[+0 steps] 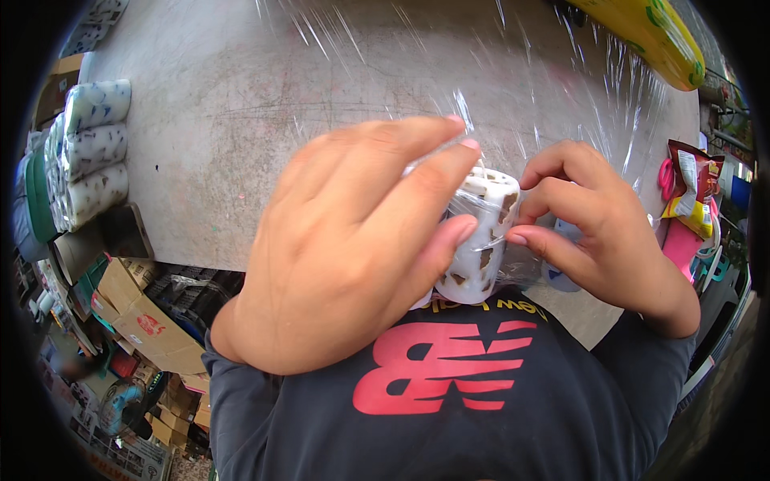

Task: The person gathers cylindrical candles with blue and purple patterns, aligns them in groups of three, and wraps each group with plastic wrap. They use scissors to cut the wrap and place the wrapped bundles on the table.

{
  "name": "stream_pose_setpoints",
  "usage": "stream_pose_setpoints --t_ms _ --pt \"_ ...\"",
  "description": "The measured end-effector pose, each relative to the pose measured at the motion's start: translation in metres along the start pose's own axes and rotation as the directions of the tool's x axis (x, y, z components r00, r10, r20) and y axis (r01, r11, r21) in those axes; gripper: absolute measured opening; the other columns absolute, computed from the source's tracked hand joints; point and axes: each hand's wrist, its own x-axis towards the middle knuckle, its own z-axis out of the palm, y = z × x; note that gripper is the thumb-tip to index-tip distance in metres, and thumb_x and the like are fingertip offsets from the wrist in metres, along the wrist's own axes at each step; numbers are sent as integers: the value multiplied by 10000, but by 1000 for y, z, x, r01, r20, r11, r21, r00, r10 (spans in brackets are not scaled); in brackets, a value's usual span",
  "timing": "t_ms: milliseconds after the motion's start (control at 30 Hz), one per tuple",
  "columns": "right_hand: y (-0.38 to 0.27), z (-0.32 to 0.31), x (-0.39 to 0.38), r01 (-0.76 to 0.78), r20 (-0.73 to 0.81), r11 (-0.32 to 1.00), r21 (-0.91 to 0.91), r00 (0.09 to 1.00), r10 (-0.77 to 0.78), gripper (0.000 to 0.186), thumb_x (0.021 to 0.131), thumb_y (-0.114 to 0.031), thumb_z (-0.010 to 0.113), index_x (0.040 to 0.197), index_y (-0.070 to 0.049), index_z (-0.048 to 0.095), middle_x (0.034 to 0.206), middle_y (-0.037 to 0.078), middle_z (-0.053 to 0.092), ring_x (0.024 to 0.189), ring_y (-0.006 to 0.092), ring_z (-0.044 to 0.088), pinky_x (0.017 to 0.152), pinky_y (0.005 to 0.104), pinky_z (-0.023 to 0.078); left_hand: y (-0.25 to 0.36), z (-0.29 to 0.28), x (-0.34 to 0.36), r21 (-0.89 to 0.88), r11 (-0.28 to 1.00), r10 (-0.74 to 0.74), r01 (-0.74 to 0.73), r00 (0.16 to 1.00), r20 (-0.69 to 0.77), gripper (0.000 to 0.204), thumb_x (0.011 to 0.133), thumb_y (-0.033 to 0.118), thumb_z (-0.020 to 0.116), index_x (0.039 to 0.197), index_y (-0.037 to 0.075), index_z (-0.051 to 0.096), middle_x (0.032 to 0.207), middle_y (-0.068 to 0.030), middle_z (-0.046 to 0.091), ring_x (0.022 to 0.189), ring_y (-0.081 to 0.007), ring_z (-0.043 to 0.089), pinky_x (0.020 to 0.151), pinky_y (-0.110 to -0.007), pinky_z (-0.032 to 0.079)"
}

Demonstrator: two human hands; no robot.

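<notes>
A white cylinder with brown flecks, seemingly a candle [481, 256], stands at the table's near edge against my shirt, a wick-like strand at its top. Clear plastic film [521, 272] clings around it. My left hand [345, 232] hovers over its left side, fingers stretched out and thumb apart, close to the candle. On the other side, my right hand [589, 224] has its thumb and fingertips pinched together on the film at the candle's side. Partly behind that hand is a blue-flecked white cylinder [559, 276]. Another pale edge shows beneath my left hand, mostly hidden.
More clear film stretches over the grey table [208, 160] toward a yellow roll [654, 36] at the far right. Wrapped flecked cylinders [98, 148] are stacked at the left edge, near a dark phone-like slab [128, 231]. Cardboard boxes [144, 321] sit lower left; a snack bag [694, 188] lies right.
</notes>
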Motion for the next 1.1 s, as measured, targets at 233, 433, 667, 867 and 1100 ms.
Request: stream_pose_setpoints --t_ms 233,433,667,867,1100 --pt "14 -1 2 40 -10 948 315 999 -39 79 832 -52 675 856 -15 610 985 115 650 871 215 617 791 318 476 -15 11 24 -211 978 47 9 964 262 128 780 65 713 882 26 646 897 -102 681 786 -266 652 677 -350 522" --pt "6 -13 14 -304 185 891 338 949 255 57 909 -17 597 882 25 570 849 92 686 762 119 641 693 255 504 -17 19 22 -151 980 153 -125 970 187 97 797 23 690 864 23 620 828 -103 662 749 -268 644 649 -340 511" --pt "14 -6 23 -322 173 883 341 945 278 44 920 19 570 896 33 537 817 80 672 773 113 656 713 267 533 -16 23 27 -285 959 54 0 982 182 87 816 11 670 885 22 618 766 -101 618 696 -279 620 621 -363 487" --pt "23 0 33 -312 199 819 482 949 244 69 798 -20 615 861 9 621 740 167 654 707 266 653 636 338 495 -11 18 32 -206 974 -10 93 928 372 140 800 -11 622 919 60 638 891 -84 615 787 -271 620 681 -363 497" --pt "37 -4 28 -18 81 981 191 997 2 104 782 -27 635 879 6 654 800 134 670 748 247 650 678 337 499 -10 11 35 -43 999 22 -5 905 424 200 780 -3 547 920 96 649 988 -46 604 946 -269 571 875 -383 413"
